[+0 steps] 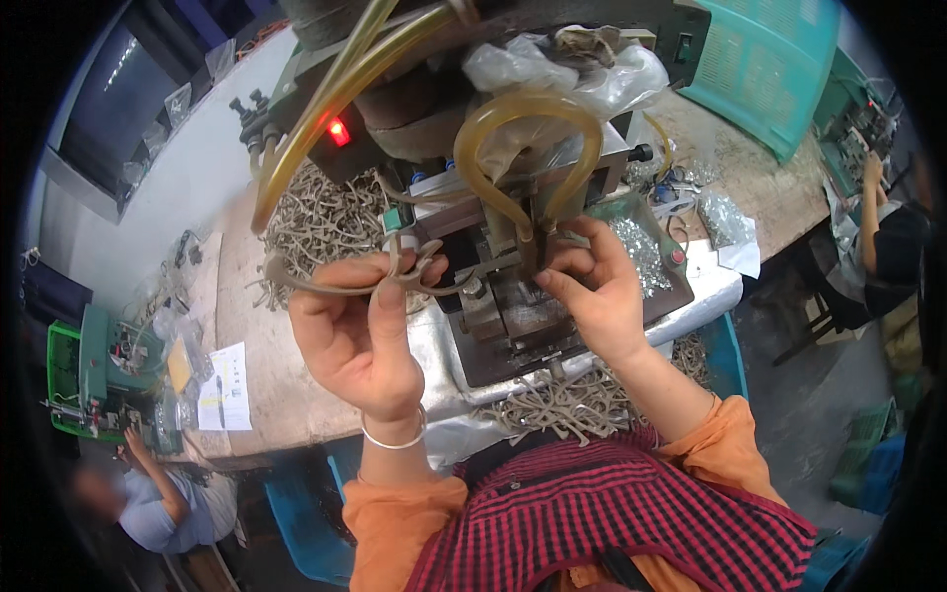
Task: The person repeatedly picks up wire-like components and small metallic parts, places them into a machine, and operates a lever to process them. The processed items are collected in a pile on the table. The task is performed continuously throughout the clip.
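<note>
My left hand point(363, 345) is closed round a curved, branched grey metal piece point(283, 278), gripped between thumb and fingers just left of a bench press point(513, 314). The piece's right end reaches toward the press's tooling. At the right side of that tooling is my right hand point(604, 301), thumb and fingertips drawn together close to the upright tool point(528, 242). Whatever those fingertips pinch, if anything, is too small or hidden to make out.
Similar metal pieces lie heaped behind my left hand point(326, 227) and before my torso point(577, 403). A green tray point(681, 281) of small shiny parts stands right of the press. Yellowish hoses point(589, 163) loop above. Other people work at far left point(163, 503) and far right point(893, 237).
</note>
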{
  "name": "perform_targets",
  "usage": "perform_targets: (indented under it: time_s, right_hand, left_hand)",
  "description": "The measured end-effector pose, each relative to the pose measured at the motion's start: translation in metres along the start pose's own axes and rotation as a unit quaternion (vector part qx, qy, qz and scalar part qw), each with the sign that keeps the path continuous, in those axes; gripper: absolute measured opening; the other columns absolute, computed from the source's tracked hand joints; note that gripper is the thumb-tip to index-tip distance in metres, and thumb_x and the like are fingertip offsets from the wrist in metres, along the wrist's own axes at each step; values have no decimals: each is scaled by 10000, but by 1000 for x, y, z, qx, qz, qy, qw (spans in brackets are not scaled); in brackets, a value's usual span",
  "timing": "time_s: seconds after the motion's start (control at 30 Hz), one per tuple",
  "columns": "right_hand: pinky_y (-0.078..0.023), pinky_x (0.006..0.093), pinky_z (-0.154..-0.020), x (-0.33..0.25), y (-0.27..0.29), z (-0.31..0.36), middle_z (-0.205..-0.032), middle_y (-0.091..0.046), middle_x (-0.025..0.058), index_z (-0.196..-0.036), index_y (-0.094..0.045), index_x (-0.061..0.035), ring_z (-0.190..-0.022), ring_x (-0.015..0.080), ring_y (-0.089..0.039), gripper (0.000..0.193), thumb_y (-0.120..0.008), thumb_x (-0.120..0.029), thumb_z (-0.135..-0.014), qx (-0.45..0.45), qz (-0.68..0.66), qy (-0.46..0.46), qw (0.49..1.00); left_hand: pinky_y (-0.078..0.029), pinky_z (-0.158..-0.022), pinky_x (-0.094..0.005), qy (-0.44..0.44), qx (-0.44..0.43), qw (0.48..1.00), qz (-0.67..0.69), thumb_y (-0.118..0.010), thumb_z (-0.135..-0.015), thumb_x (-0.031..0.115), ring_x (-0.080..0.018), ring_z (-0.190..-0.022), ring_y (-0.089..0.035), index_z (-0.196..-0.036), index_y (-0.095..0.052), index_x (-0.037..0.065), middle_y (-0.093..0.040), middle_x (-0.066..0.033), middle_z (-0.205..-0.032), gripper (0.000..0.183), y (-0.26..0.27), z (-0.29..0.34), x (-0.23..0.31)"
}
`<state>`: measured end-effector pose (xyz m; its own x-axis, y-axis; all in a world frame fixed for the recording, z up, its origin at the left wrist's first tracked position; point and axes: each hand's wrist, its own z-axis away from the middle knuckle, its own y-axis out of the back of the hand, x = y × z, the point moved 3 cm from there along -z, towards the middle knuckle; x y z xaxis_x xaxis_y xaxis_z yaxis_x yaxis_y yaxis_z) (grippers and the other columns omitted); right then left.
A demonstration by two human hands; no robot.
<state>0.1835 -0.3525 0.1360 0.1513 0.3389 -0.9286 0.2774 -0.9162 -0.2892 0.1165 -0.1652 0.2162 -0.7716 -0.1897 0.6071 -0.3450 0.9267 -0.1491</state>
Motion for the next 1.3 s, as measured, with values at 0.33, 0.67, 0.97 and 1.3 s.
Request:
perform_targets:
  time_s: [0.33,0.67,0.97,1.3]
  right_hand:
    - [-495,269,-931,-2,-3,7,-1113,-686,117,-1363,-469,43,-1000,133,-644,528,-660,58,-872,37,-35,-27,998]
    - [-435,467,-1076,26,101,-8,-1316,-606,227,-988,-742,-65,-1306,383,-521,214,-735,-110,-779,68,657,132,739]
    - [-524,441,-939,48,105,-8,-1293,-620,144,-932,-679,-72,-1280,336,-547,195,-735,-99,-747,-32,610,247,753]
    - [-509,257,-773,57,145,-1,-877,-684,28,-998,-683,-6,-846,131,-645,94,-691,-50,-915,263,210,51,940]
  left_hand:
    - [-640,-738,-419,15,16,1000,-1,-524,-983,-37,-227,-901,-663,-1067,-524,-9,-625,-137,-1004,88,-4,-2,3]
    - [-454,-539,-245,-232,-345,880,-228,-709,-713,13,-136,-612,-533,-928,-686,54,-728,-91,-1095,220,-35,51,13]
    - [-469,-546,-274,-227,-396,856,-242,-698,-697,59,-150,-612,-555,-916,-674,64,-718,-74,-1014,220,-51,53,0]
    - [-583,-917,-393,-138,-235,924,-267,-685,-782,-78,-360,-1028,-718,-989,-676,33,-726,-186,-1124,235,-2,102,-2]
